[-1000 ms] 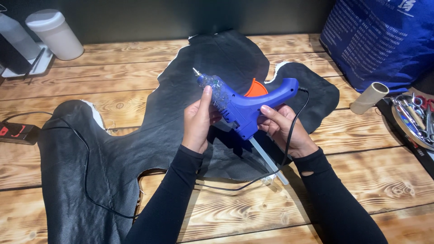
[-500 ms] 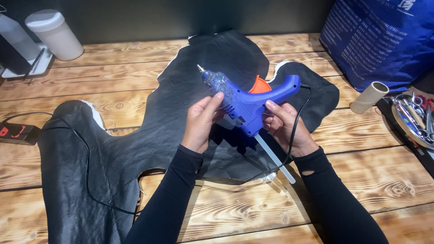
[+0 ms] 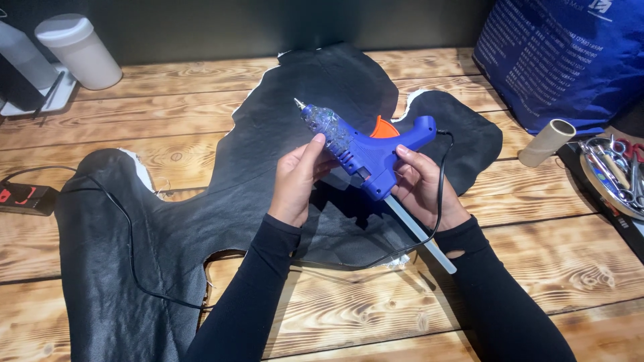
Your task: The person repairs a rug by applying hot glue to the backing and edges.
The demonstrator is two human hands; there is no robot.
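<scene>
I hold the blue glue gun (image 3: 365, 144) above the black leather (image 3: 201, 221) on the desk (image 3: 570, 268): my right hand (image 3: 422, 188) grips its handle, my left hand (image 3: 298, 177) closes around its barrel.

The blue bag (image 3: 563, 60) and the tool tray (image 3: 614, 177) both run off the right edge. The black leather (image 3: 201, 221) gets cut off at the bottom, and the power strip (image 3: 23, 199) is half out of frame on the left.

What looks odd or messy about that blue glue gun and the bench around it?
The glue gun has its front barrel crusted with lumpy dried glue, and a long glue stick juts far out of its back. The right sleeve shows a small hole near the wrist. The black leather hide has ragged, uneven edges. Nothing looks spilled.
</scene>
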